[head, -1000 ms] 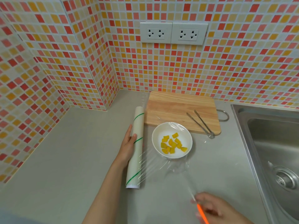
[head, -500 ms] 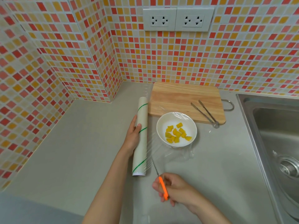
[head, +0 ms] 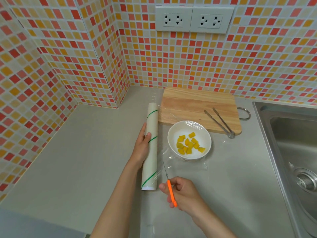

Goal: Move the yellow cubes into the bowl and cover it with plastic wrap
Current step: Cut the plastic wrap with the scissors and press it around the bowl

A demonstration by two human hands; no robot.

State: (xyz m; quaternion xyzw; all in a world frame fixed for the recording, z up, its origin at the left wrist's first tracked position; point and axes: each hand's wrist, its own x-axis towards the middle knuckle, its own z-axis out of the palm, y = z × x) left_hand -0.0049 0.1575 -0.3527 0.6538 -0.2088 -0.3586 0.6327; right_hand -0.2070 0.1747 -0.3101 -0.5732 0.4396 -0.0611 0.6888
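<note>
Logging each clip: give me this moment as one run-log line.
cubes: in bowl | wrap: over bowl, uncut | left hand: on roll | right hand: holds cutter

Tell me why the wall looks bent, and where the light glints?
Head view: the wide lens bows the tiled wall toward the edges; soft even light, faint shadows; white glints on the plastic wrap over the bowl; the picture is sharp.

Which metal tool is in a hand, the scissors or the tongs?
The orange-handled scissors. The right hand grips them beside the plastic wrap roll, while the metal tongs lie untouched on the cutting board.
</note>
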